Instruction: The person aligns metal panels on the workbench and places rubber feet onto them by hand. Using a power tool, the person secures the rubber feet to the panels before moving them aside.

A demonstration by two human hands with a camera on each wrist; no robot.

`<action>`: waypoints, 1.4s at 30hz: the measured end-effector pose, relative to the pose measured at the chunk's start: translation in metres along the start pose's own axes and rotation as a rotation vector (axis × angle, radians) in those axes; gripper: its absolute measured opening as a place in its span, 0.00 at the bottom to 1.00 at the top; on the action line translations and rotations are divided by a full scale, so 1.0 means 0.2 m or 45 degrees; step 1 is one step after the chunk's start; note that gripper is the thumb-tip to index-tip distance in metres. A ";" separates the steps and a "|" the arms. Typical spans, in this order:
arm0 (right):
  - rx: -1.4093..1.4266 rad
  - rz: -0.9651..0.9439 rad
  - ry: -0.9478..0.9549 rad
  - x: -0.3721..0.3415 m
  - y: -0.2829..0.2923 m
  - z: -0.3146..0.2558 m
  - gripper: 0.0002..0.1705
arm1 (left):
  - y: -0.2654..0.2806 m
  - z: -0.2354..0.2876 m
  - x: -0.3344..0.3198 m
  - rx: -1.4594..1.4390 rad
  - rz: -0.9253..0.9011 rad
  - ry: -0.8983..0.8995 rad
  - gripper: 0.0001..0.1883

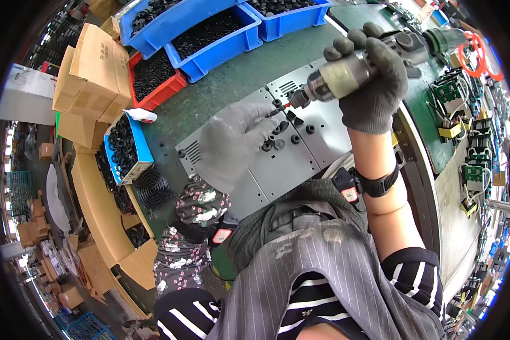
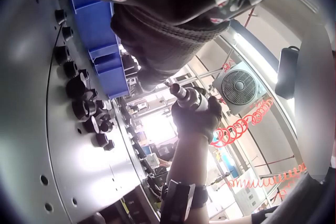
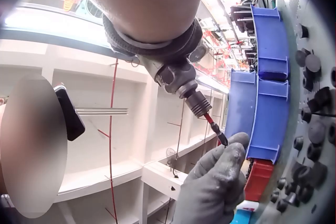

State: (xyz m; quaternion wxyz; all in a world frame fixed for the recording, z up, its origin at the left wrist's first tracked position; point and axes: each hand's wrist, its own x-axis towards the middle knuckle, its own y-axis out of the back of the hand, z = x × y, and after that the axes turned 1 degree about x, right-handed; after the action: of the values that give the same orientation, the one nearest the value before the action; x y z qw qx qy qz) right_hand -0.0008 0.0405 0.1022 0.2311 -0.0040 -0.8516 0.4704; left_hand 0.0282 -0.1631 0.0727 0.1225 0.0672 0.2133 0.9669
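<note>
The gloved right hand [image 1: 377,85] grips a power driver [image 1: 343,76] above grey metal panels [image 1: 283,167]. Its red and dark bit [image 3: 212,124] points at the gloved left hand [image 1: 226,147]. Thumb and fingertips of the left hand [image 3: 212,184] pinch a small dark piece at the bit's tip; its exact shape is hidden. Several round black rubber parts [image 1: 294,139] lie on the panels beside the left fingers. From the left wrist, the right hand [image 2: 197,121] shows round the driver [image 2: 186,97], with black parts [image 2: 76,85] on the panel.
Blue bins [image 1: 212,48] and a red bin [image 1: 158,90] of black parts stand at the back. A small blue box [image 1: 127,150], white bottle [image 1: 141,115] and cardboard boxes [image 1: 99,71] are on the left. Circuit assemblies [image 1: 452,96] line the right side.
</note>
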 end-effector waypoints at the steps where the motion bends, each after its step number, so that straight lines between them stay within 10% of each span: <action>1: -0.010 0.170 -0.001 0.02 0.02 0.00 0.19 | 0.01 -0.02 0.02 0.001 -0.005 0.001 0.13; 7: -0.067 0.272 0.023 0.11 0.16 0.05 0.21 | 0.09 -0.14 0.20 0.786 -0.138 0.206 0.18; 19: -0.751 0.168 0.080 0.17 0.05 0.19 0.19 | 0.02 -0.14 0.33 0.824 -0.248 0.163 0.16; 25: -1.092 -0.322 -0.035 0.21 0.01 0.26 0.22 | -0.02 -0.19 0.34 0.790 -0.181 0.059 0.16; 42: -1.044 -0.306 -0.240 0.22 -0.05 0.41 0.16 | -0.01 -0.19 0.36 0.823 -0.193 0.099 0.17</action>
State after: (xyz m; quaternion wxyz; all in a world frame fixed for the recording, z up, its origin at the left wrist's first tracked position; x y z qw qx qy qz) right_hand -0.0706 -0.0206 0.0919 0.1849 0.0468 -0.9797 0.0616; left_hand -0.0467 -0.1573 0.0430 0.1582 0.0497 0.5177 0.8393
